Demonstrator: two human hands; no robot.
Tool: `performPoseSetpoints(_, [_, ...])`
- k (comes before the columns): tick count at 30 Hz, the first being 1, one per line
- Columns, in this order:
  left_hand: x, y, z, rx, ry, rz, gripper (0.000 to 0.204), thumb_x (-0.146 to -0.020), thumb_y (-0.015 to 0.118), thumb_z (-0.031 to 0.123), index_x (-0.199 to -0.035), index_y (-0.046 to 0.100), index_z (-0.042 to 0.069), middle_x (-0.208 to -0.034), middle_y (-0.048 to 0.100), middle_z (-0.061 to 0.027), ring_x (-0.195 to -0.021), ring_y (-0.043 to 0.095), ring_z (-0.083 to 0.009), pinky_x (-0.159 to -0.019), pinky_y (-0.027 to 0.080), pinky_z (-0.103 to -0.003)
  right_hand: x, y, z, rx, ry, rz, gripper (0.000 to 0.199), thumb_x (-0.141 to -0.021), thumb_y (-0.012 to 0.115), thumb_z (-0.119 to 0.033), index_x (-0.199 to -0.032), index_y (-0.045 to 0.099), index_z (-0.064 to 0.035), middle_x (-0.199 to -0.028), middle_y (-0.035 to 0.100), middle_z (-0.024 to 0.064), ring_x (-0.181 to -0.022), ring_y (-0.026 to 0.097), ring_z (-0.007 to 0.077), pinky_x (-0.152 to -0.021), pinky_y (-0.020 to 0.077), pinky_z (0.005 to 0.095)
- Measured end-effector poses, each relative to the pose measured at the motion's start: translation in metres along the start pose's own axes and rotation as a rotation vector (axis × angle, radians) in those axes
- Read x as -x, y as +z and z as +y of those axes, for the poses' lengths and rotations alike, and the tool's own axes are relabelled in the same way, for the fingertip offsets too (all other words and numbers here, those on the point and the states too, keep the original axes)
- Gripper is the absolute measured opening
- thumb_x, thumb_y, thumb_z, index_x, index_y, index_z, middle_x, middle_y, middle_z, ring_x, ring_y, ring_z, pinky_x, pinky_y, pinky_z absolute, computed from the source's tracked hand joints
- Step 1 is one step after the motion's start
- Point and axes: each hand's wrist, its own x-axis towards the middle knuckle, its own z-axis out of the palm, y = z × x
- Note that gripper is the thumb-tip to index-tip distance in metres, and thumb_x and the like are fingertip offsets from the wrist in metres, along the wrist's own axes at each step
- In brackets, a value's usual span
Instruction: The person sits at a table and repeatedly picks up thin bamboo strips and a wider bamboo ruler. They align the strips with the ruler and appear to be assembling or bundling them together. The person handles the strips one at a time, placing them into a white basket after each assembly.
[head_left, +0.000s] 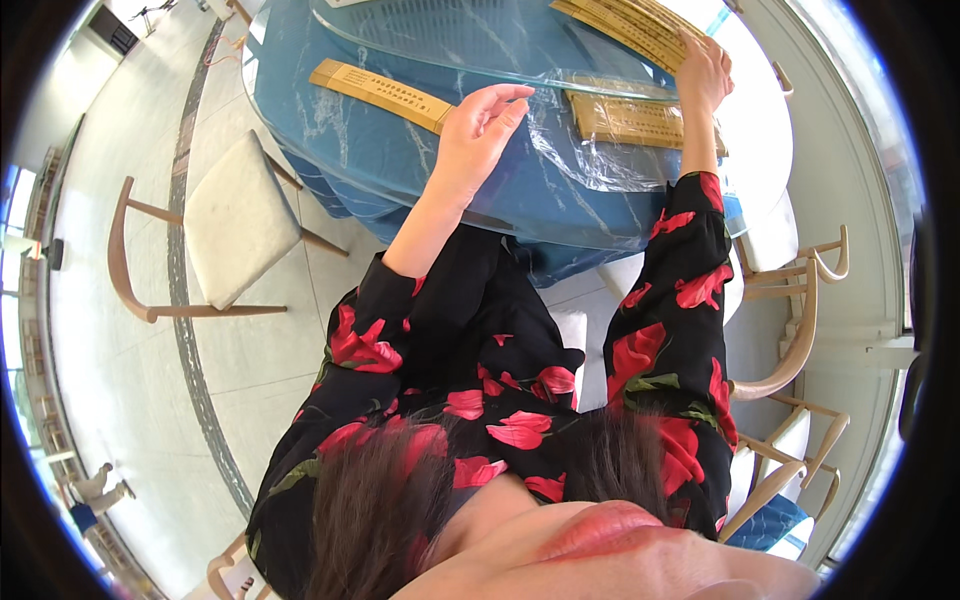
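Note:
My left hand (478, 140) hovers over the near part of the table, thumb and fingers stretched to the right, slightly apart and holding nothing. Beside it lies a long yellow bamboo-like strip (375, 92) with dark printed marks; the hand covers its right end. My right hand (705, 75) reaches to the far right, its fingers closed at the edge of a bundle of long yellow strips (632, 35). The fingertips are partly hidden there. Between the hands, nearer to me, a wider yellow printed piece (635, 122) lies next to crinkled clear plastic film (560, 150).
The round table (330, 130) has a blue marbled cover, with a clear glass turntable (420, 50) on it. A wooden chair with a pale seat (240, 220) stands at the left. More wooden chairs (800, 350) stand at the right. Another person (97, 490) is far off at the lower left.

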Motion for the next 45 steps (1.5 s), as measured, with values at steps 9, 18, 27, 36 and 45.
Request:
performPoseSetpoints(9, [0.011,-0.008,0.004,-0.233,0.294,-0.014,0.02,-0.097,0.068,0.0,-0.117,0.069,0.0,-0.113,0.069,-0.0048,-0.104,0.067,-0.0123,-0.097,0.054,-0.027,-0.008,0.009,-0.009,-0.124,-0.076,0.001,0.032,-0.1,0.055,-0.024,-0.126,0.074,-0.0243,-0.131,0.068,0.0032,-0.125,0.059,0.0299,-0.107,0.0469,0.0461])
performPoseSetpoints(18, [-0.014,-0.123,0.028,-0.828,0.202,-0.154,0.023,-0.084,0.076,0.0,-0.106,0.076,0.005,-0.103,0.066,-0.0006,-0.088,0.063,-0.0124,-0.081,0.052,-0.026,-0.002,-0.064,-0.1,-0.683,-0.327,0.165,0.024,-0.088,0.065,-0.005,-0.109,0.076,-0.0068,-0.097,0.067,0.0131,-0.101,0.062,0.0355,-0.094,0.0484,0.0441])
performPoseSetpoints(27, [-0.041,-0.14,0.016,-0.649,0.124,-0.343,0.025,-0.084,0.071,-0.008,-0.106,0.075,0.003,-0.1,0.059,0.0009,-0.084,0.057,-0.0074,-0.076,0.049,-0.022,0.027,-0.123,-0.146,-0.95,-0.568,-0.164,0.014,-0.089,0.069,-0.008,-0.101,0.075,-0.0039,-0.099,0.068,0.013,-0.099,0.063,0.0346,-0.089,0.0506,0.0421])
performPoseSetpoints(36, [-0.039,-0.136,0.02,-0.743,0.21,-0.406,0.029,-0.083,0.074,-0.006,-0.108,0.075,0.007,-0.09,0.053,0.0032,-0.075,0.048,-0.0081,-0.071,0.045,-0.022,0.049,-0.147,-0.169,-1.078,-0.738,-0.397,0.014,-0.09,0.07,-0.012,-0.099,0.076,-0.004,-0.096,0.069,0.013,-0.098,0.064,0.0337,-0.088,0.0512,0.0426])
performPoseSetpoints(45, [-0.034,-0.135,0.016,-0.732,0.264,-0.343,0.029,-0.082,0.079,-0.001,-0.108,0.075,0.009,-0.094,0.054,0.0041,-0.076,0.046,-0.0092,-0.07,0.041,-0.023,0.078,-0.13,-0.182,-1.026,-0.783,-0.376,0.018,-0.095,0.066,-0.02,-0.107,0.077,-0.0128,-0.101,0.07,0.0043,-0.104,0.064,0.0278,-0.091,0.0532,0.04])
